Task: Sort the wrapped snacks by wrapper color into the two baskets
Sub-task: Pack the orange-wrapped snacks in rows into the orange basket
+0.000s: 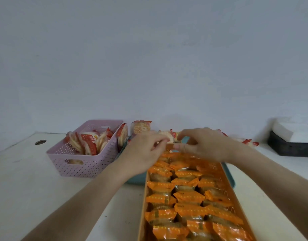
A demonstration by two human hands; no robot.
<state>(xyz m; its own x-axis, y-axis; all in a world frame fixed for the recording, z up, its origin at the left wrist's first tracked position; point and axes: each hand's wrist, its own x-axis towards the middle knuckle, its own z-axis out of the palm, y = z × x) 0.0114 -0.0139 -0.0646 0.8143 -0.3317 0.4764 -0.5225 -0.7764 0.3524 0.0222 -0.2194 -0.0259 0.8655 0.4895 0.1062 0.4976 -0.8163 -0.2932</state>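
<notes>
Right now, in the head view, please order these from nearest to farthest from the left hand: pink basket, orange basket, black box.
1. Orange basket: its far end lies under the left hand.
2. Pink basket: just to the left of the hand.
3. Black box: far right, by the wall.

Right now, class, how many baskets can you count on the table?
2. A pink basket at the left holds red-wrapped snacks; a long orange basket in the middle, full of orange-wrapped snacks, lies with its far end over a teal tray. None seems hidden.
</notes>
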